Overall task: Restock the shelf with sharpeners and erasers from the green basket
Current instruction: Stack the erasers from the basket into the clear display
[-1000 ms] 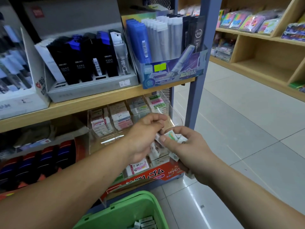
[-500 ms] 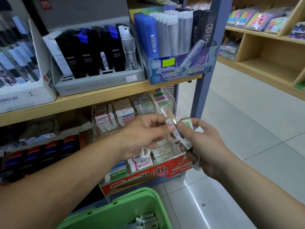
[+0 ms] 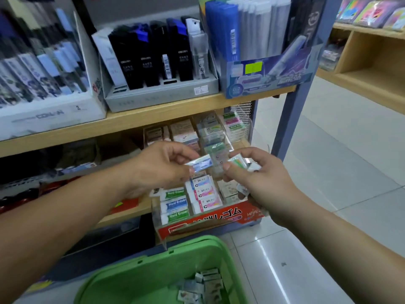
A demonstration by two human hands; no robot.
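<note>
Pinching a blue eraser (image 3: 201, 164) in left hand (image 3: 162, 170), right hand (image 3: 263, 183) gripping several erasers (image 3: 237, 162), forearms outstretched

Bright even light; floor (image 3: 274, 266) glare; motion blur, wide-angle edge warp.

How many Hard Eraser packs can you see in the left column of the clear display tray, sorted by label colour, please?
Green-label Hard Eraser: 2
Blue-label Hard Eraser: 1
Total: 3
</note>
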